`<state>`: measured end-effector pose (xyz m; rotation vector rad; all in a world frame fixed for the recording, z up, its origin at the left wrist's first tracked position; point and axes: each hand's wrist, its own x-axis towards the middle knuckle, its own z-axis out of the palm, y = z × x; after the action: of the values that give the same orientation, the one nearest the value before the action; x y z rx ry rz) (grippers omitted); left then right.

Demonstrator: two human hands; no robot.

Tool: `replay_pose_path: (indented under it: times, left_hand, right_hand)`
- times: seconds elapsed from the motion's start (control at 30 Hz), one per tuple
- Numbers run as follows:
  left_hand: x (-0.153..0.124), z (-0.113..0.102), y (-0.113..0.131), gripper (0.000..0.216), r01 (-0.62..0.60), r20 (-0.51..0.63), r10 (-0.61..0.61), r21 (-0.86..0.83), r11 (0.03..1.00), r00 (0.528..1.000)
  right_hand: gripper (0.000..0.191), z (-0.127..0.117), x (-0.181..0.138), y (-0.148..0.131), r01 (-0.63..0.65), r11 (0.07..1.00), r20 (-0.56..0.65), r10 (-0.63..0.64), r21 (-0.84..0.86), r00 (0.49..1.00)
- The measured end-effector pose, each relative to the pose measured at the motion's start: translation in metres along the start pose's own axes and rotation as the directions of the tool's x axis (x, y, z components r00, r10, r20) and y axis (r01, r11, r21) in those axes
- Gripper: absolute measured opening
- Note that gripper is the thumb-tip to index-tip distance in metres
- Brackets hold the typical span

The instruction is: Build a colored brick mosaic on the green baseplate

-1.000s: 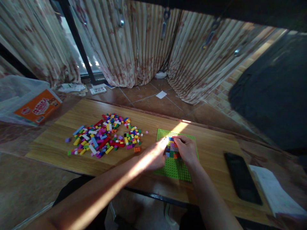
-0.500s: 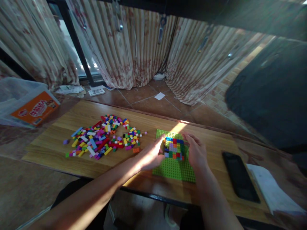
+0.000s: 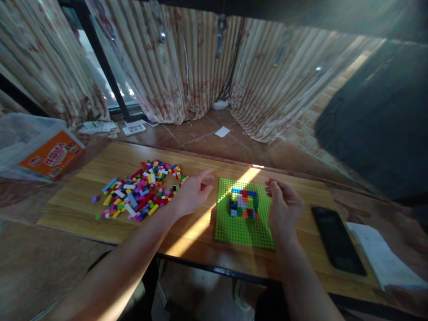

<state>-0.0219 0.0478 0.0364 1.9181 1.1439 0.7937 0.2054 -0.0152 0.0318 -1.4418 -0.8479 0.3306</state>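
Note:
On the table a green baseplate (image 3: 244, 234) carries a roughly square build of coloured toy bricks (image 3: 244, 203), with blue, red, orange, green and white among them. My left hand (image 3: 193, 195) is left of the plate, above the right side of the loose brick pile (image 3: 137, 196); its fingers are stretched and apart, and nothing shows in it. Over the plate's right edge, my right hand (image 3: 284, 205) is closed, thumb against curled fingers. Whatever it might hold is hidden. Neither hand touches the build.
A black phone (image 3: 337, 240) lies at the table's right side, beside white paper (image 3: 384, 256). To the left stands a clear plastic bin (image 3: 20, 147) with an orange label. Curtains (image 3: 187, 67) hang beyond the table's far edge, and a band of sunlight crosses the tabletop.
My left hand has left the build and moved left toward the loose bricks. My right hand has drawn slightly right, off the build, and its fingers have curled in.

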Motion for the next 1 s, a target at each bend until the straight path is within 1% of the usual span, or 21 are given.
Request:
replay_pose_path:
  times: [0.03,0.07,0.1,0.13,0.2,0.27,0.3,0.33,0.4,0.5,0.6,0.73,0.8,0.9,1.0]
  left_hand:
    - [0.002,-0.005,-0.002,0.053,0.008,-0.041,-0.009,-0.025,1.0,0.999]
    - [0.003,-0.01,-0.004,0.05,0.014,-0.081,-0.018,-0.048,0.999,0.997]
    - [0.005,-0.014,-0.006,0.048,0.019,-0.115,-0.026,-0.065,0.998,0.993]
    - [0.006,-0.017,-0.007,0.046,0.021,-0.144,-0.031,-0.069,0.997,0.989]
    - [0.008,-0.021,-0.007,0.044,0.025,-0.197,-0.036,-0.055,0.998,0.98]
    - [0.008,-0.023,-0.006,0.042,0.034,-0.225,-0.046,-0.06,0.998,0.973]
    - [0.008,-0.023,-0.004,0.042,0.038,-0.226,-0.054,-0.073,0.997,0.973]
    - [0.007,-0.023,-0.003,0.041,0.042,-0.221,-0.06,-0.087,0.995,0.974]
    - [0.006,-0.023,0.0,0.039,0.041,-0.208,-0.06,-0.098,0.994,0.976]
    - [0.004,-0.023,0.002,0.036,0.034,-0.206,-0.05,-0.08,0.996,0.977]
    - [0.003,-0.024,0.003,0.035,0.043,-0.182,-0.053,-0.061,0.997,0.982]
    - [0.002,-0.022,0.004,0.034,0.059,-0.13,-0.062,-0.023,0.998,0.99]
    - [0.002,-0.02,0.004,0.033,0.061,-0.113,-0.06,0.008,0.998,0.992]
    - [0.001,-0.017,0.005,0.032,0.051,-0.082,-0.047,0.041,0.998,0.995]
    - [0.0,-0.015,0.006,0.032,0.037,-0.036,-0.035,0.055,0.998,0.999]
  right_hand:
    - [0.021,0.004,-0.009,-0.004,0.073,0.996,0.067,-0.07,-0.043,0.995]
    - [0.019,0.007,-0.019,-0.009,0.146,0.987,0.155,-0.133,-0.074,0.979]
    - [0.016,0.011,-0.03,-0.012,0.233,0.968,0.266,-0.201,-0.094,0.943]
    - [0.013,0.015,-0.042,-0.015,0.33,0.938,0.411,-0.262,-0.104,0.873]
    - [0.016,0.024,-0.063,-0.018,0.473,0.878,0.62,-0.336,-0.064,0.708]
    - [0.02,0.033,-0.081,-0.015,0.585,0.809,0.714,-0.379,-0.053,0.589]
    - [0.022,0.038,-0.087,-0.012,0.627,0.777,0.754,-0.379,-0.056,0.537]
    - [0.023,0.044,-0.092,-0.008,0.657,0.752,0.784,-0.377,-0.051,0.493]
    - [0.025,0.053,-0.097,-0.001,0.692,0.722,0.817,-0.379,-0.033,0.435]
    - [0.03,0.063,-0.1,0.005,0.726,0.688,0.831,-0.392,-0.019,0.394]
    - [0.029,0.066,-0.101,0.007,0.742,0.67,0.834,-0.4,-0.016,0.379]
    - [0.022,0.064,-0.102,0.008,0.725,0.688,0.821,-0.391,-0.039,0.415]
    - [0.021,0.062,-0.102,0.006,0.72,0.692,0.828,-0.377,-0.045,0.415]
    - [0.024,0.058,-0.099,0.0,0.702,0.71,0.84,-0.343,-0.06,0.419]
    - [0.029,0.049,-0.094,-0.01,0.679,0.728,0.832,-0.315,-0.097,0.456]
